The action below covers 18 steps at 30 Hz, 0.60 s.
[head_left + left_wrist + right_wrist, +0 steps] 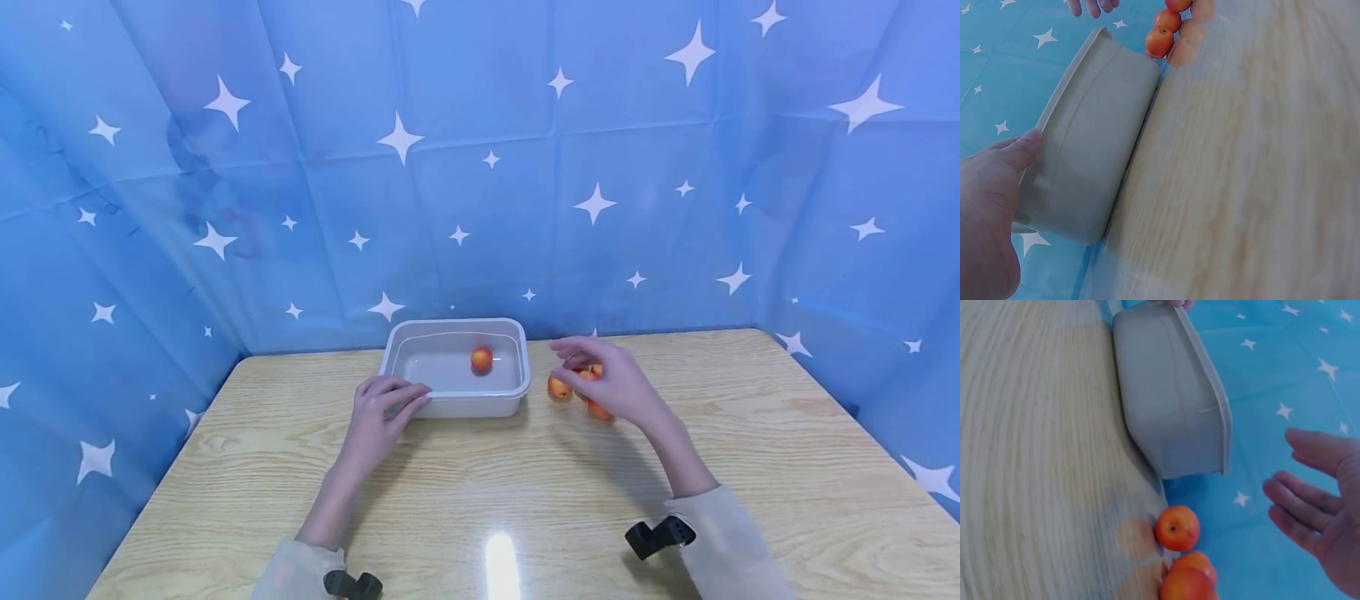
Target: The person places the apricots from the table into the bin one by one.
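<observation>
A pale grey plastic container (465, 407) stands at the back of the table, with one small orange-red, apple-like fruit (482, 360) inside. My left hand (380, 417) holds the container's front left corner; in the left wrist view its thumb (1025, 149) lies against the outer wall just under the rim. To the right of the container, several similar fruits (559, 387) lie close together on the table. Above them hovers my right hand (617, 385), thumb and fingers apart and nothing between them. The nearest fruit (1177, 528) shows its dark dimple in the right wrist view.
A wood-grain table (480, 492) carries everything and reflects a bright light near its front. Behind and at both sides hangs a blue curtain (495, 200) with white stars. Black wrist cameras (660, 537) sit at the ends of pale sleeves.
</observation>
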### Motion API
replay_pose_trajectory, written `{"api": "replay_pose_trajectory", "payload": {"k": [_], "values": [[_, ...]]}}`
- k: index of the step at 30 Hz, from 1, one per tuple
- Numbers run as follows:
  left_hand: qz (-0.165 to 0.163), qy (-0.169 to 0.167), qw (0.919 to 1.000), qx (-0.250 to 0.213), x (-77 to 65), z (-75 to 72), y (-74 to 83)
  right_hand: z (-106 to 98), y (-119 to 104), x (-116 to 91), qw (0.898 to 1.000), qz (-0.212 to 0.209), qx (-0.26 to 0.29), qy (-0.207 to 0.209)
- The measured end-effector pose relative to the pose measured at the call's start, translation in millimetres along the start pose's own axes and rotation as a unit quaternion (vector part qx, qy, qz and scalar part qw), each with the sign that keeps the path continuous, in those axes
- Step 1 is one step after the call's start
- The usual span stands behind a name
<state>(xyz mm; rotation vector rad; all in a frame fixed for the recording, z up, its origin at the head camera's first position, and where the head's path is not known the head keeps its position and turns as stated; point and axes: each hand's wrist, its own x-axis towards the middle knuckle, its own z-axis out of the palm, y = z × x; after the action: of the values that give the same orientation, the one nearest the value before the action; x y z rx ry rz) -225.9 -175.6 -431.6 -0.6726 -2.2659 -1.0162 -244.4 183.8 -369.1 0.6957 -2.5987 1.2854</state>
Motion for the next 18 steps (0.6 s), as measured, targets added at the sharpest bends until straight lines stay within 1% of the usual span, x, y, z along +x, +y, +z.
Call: {"api": "replay_pose_trajectory", "payload": {"k": [4, 10, 14, 18], "values": [[0.006, 0.002, 1.0, 0.001, 0.0, 0.1, -0.7, -5, 0, -3, 1.0, 0.0, -0.007, 0.007], [-0.002, -0.002, 1.0, -0.001, -0.6, 0.0, -1.3, -10, 6, -7, 1.0, 0.002, -0.019, 0.003], [-0.003, -0.003, 1.0, 0.0, -1.0, 0.5, -2.5, -13, 12, -10, 1.0, -0.01, -0.022, -0.001], [0.001, -0.003, 1.0, 0.001, -0.6, 1.0, -3.3, -16, 18, -14, 0.999, -0.024, -0.035, 0.007]]}}
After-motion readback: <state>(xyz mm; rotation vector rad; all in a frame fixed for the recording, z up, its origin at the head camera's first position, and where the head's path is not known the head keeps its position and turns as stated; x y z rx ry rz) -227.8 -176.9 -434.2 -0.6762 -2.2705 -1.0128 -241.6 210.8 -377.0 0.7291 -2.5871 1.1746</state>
